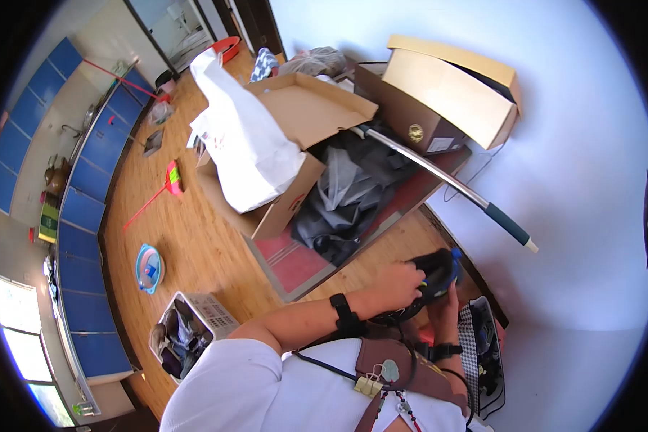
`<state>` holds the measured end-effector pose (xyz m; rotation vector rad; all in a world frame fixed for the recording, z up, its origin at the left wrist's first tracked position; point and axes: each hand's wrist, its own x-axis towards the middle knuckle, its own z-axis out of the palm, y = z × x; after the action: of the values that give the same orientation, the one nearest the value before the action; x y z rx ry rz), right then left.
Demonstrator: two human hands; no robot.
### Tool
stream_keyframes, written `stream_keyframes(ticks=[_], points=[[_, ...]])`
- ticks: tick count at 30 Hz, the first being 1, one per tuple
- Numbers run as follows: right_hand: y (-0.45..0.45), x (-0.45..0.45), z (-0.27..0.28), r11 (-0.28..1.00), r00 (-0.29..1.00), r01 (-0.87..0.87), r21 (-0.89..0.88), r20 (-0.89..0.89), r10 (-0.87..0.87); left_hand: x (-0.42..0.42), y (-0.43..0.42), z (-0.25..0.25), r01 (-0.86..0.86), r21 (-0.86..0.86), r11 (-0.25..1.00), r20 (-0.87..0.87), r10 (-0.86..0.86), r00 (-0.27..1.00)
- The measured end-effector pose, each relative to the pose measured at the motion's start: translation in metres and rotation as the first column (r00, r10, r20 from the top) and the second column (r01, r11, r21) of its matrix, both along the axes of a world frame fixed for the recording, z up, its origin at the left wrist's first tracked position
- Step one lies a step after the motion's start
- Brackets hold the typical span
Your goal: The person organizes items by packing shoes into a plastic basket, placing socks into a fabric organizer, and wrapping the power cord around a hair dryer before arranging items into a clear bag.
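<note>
In front of my chest, both hands hold a black shoe (437, 271) with a blue patch at its far end and small yellow-green marks. My left hand (399, 282) reaches across from the left, its fingers closed on the near side of the shoe. My right hand (445, 305) is under and beside it, gripping from below; part of its fingers is hidden by the shoe. Below the right forearm stands a bin with a checkered lining (469, 338), holding dark items. A white basket (219, 311) of several shoes sits on the floor to the left.
Ahead lies an open cardboard box (275, 216) with a white bag (248, 151) over it. Dark bags fill the space beside it, and a metal pole (439, 171) with a green grip juts across. A blue basin (158, 272) and red broom (173, 178) are on the floor.
</note>
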<state>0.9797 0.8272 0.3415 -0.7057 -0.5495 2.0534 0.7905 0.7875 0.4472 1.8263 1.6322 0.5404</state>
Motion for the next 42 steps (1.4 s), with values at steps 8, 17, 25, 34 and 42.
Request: stream_keyframes(ticks=[8, 17, 25, 34, 42], points=[[0.026, -0.058, 0.027, 0.960, 0.930, -0.274, 0.060, 0.270, 0.249, -0.030, -0.026, -0.007, -0.168, 0.165, 0.972, -0.012, 0.173, 0.985], [0.028, -0.113, 0.033, 0.729, 0.682, -0.680, 0.081, 0.436, 0.588, -0.069, -0.084, -0.012, -0.415, 0.040, 0.909, 0.127, 0.408, 0.904], [-0.006, -0.191, 0.001, 0.200, 0.294, -0.948, 0.249, 0.435, 0.851, -0.110, -0.174, 0.018, -0.763, 0.222, 0.607, 0.321, 0.694, 0.645], [-0.165, -0.330, 0.026, -0.096, -0.037, -0.987, 0.127, 0.402, 0.915, -0.179, -0.347, -0.031, -0.964, -0.084, 0.251, 0.873, 0.485, 0.050], [-0.335, -0.434, 0.024, -0.283, -0.294, -0.953, -0.111, 0.575, 0.764, -0.204, -0.495, -0.086, -0.921, -0.164, -0.353, 0.445, 0.807, -0.388]])
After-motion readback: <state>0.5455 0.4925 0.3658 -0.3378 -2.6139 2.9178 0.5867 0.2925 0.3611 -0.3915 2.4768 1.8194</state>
